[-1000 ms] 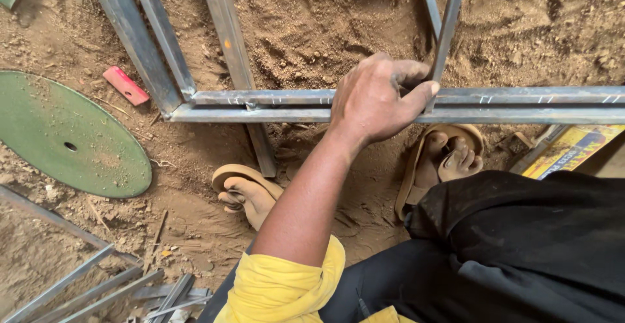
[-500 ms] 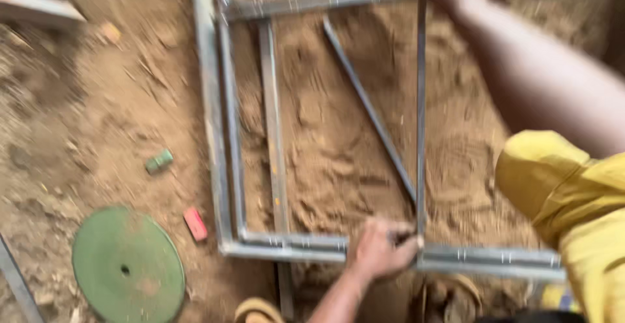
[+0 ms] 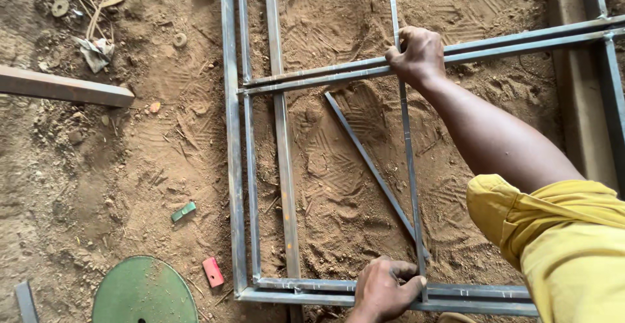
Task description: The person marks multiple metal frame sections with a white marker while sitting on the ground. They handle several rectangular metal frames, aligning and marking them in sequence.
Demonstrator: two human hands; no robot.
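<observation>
1. The right hand (image 3: 420,55) is clenched around the far end of a thin upright steel bar (image 3: 407,160), right where that bar crosses the upper pair of cross rails (image 3: 521,42); its grip is pressed tight on the metal.
2. The left hand (image 3: 384,289) pinches the near end of the same thin bar, fingers curled around it just above the bottom rail (image 3: 475,292) of the frame.
3. The thin bar runs nearly straight between the two hands, lying on the sandy ground (image 3: 163,140) inside the steel frame.
4. A diagonal brace (image 3: 368,160) slants beside it, meeting it near the lower hand.
5. The frame's long side rails (image 3: 233,140) lie to the left.
6. Outside the frame sit a green disc (image 3: 143,292), a small red block (image 3: 213,271) and a small green piece (image 3: 183,211).
7. A yellow sleeve (image 3: 560,238) covers the right upper arm.
</observation>
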